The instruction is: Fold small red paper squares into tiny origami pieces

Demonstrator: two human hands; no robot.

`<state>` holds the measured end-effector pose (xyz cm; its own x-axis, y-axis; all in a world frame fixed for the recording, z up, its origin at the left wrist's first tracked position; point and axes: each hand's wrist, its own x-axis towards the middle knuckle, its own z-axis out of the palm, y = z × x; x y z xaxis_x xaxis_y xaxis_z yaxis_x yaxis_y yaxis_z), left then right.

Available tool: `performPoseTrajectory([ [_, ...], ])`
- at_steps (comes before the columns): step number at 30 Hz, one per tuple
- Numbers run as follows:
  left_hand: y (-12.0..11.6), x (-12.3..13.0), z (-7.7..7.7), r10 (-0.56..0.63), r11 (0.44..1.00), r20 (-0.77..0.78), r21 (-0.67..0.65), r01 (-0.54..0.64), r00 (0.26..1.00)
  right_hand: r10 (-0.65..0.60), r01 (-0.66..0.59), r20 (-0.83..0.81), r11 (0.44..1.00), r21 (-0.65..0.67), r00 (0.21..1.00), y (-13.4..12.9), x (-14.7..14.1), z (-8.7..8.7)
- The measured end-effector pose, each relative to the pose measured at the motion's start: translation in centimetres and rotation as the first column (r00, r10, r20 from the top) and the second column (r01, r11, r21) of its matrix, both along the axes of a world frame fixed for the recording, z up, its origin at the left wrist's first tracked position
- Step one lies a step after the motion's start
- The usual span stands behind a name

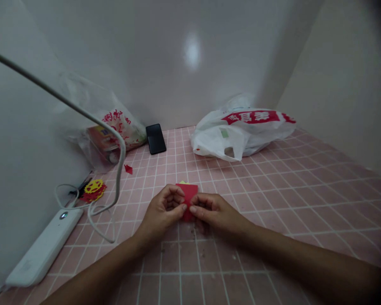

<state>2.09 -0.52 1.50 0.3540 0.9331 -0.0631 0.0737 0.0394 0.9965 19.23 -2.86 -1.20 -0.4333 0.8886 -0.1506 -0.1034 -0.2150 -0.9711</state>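
A small red rectangle of paper [189,191] is held between my two hands over the pink checked tablecloth. My left hand [167,205] pinches its left side, thumb and fingertips closed on it. From the right, my right hand [211,209] grips the other side, its thumb on the face of the paper. The two thumb tips nearly meet at the middle. A bit of yellow [184,182] shows past the paper's top edge; whether it is attached or lies behind, I cannot tell.
At the left lie yellow and red cut-paper shapes [93,188], a white power bank [46,250] and its cable [122,156], which arches across the view. A red scrap [128,169], black phone [156,139], clear bag [104,131] and white plastic bag [216,135] sit farther back.
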Motion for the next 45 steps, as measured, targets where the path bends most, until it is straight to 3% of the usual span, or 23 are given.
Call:
performPoseTrajectory([
  [5, -0.7, 0.5, 0.2, 0.158, 0.985, 0.053, 0.056, -0.16, 0.986, 0.039, -0.047, -0.099, 0.996, -0.071, 0.994, -0.5, -0.9, -0.2],
  [10, -1.2, 0.7, -0.1, 0.217, 0.971, 0.062, 0.087, -0.222, 0.974, -0.02, 0.006, -0.116, 0.993, -0.117, 0.993, -0.7, -1.3, -0.3],
  [17, -0.7, 0.2, -0.5, 0.194, 0.977, 0.062, 0.08, -0.199, 0.979, -0.145, 0.142, -0.034, 0.987, -0.076, 0.989, -0.2, -0.7, 0.0],
  [26, -1.4, 0.6, -0.7, 0.189, 0.973, 0.074, 0.125, -0.197, 0.979, -0.132, 0.125, -0.067, 0.987, -0.106, 0.989, -0.4, -0.8, 0.0],
  [33, -1.2, 0.6, -0.9, 0.212, 0.971, 0.119, 0.088, -0.223, 0.97, -0.101, 0.094, -0.074, 0.991, -0.096, 0.992, -0.3, -0.6, 0.1],
  [40, -1.3, 0.4, -0.6, 0.104, 0.994, 0.169, -0.037, -0.099, 0.98, -0.146, 0.141, -0.046, 0.986, -0.089, 0.988, -0.1, -0.4, 0.0],
  [45, -1.2, 0.4, -0.8, 0.032, 0.993, 0.094, -0.113, -0.021, 0.995, -0.17, 0.165, -0.067, 0.983, -0.076, 0.983, 0.0, -0.3, -0.1],
])
